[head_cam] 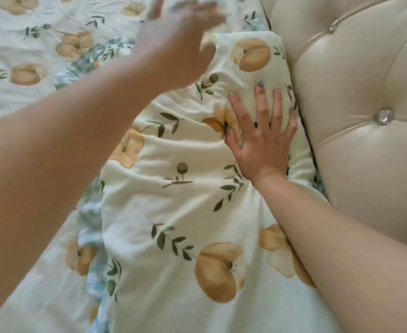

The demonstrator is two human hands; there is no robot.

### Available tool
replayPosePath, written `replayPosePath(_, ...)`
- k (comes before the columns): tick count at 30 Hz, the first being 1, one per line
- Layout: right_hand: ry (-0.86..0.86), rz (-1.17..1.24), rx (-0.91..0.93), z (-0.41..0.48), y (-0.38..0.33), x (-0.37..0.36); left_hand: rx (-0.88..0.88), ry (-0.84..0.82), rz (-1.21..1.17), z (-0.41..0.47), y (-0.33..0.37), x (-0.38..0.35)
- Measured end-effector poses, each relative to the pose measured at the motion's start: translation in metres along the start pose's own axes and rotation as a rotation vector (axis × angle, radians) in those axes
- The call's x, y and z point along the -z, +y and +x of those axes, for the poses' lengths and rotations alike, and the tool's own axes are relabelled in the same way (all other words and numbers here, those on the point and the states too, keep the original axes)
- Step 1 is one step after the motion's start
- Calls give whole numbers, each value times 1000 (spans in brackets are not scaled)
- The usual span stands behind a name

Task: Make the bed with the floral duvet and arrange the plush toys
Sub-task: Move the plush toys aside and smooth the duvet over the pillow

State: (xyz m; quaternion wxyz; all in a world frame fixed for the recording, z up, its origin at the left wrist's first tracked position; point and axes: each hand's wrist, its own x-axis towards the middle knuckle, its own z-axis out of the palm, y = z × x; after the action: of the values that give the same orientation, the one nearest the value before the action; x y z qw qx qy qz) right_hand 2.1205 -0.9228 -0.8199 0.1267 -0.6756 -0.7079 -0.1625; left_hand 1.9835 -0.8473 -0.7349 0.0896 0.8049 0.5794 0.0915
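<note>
Head view: the floral duvet [173, 188] is seen bunched along the tufted headboard [356, 97], soft, light and crease-prone; the right hand [261, 133] is pressed flat, fingers spread; the left hand [178, 44] is blurred, its state cannot be told; an edge fold is best gripped

Soft, even daylight all over, bright but a little washed out. My left hand [176, 44] is smeared with motion blur, fingers barely readable. My right hand [262, 131] is sharper, with only a thin shadow under it. Gentle sheen on the padded headboard [356, 92], and its crystal buttons [384, 116] glint. Creases in the floral duvet [173, 188] throw faint shadows. My forearms bulge wide at the frame edges.
</note>
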Motion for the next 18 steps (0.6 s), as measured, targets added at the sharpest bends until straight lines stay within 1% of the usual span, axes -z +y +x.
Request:
replayPosePath(1, -19, -4, -9, -1, 0, 0, 82, 60, 27, -21, 18, 0)
replayPosePath(2, -30, -6, -10, -1, -1, 1, 168, 75, 53, -42, 17, 1)
replayPosePath(3, -32, -6, -10, -2, -2, 1, 177, 132, 152, -64, 5, -3)
replayPosePath(4, -26, 0, -11, -3, -2, 0, 140, 218, 272, -81, -12, -17)
replayPosePath(5, -27, 1, -11, -4, -1, 0, 93, 114, 202, -97, -28, -31)
replayPosePath(6, -36, -2, -7, -5, 0, 0, 103, -14, 134, -107, -44, -38)
replayPosePath(7, -49, -10, -5, -4, 0, 1, 143, -6, 152, -108, -56, -38)
replayPosePath(8, -66, -19, -4, -3, 0, 3, 166, 2, 117, -100, -46, -54)
replayPosePath(11, -167, -22, 7, -1, -8, 15, 166, 54, 166, -100, -38, -66)
replayPosePath(13, -194, 63, -25, 8, -12, 42, 164, 41, 184, -95, -50, -63)
replayPosePath(14, -151, 119, -60, 13, -14, 67, 172, 36, 189, -96, -52, -65)
replayPosePath(15, -14, 162, -85, 15, -17, 96, 159, 21, 205, -97, -51, -66)
replayPosePath(16, 187, 209, -115, 12, -19, 120, 155, -1, 221, -98, -50, -67)
replayPosePath(17, 336, 278, -122, 3, -18, 136, 155, 9, 206, -98, -48, -67)
replayPosePath(18, 316, 338, -92, -9, -17, 139, 160, 7, 188, -96, -48, -64)
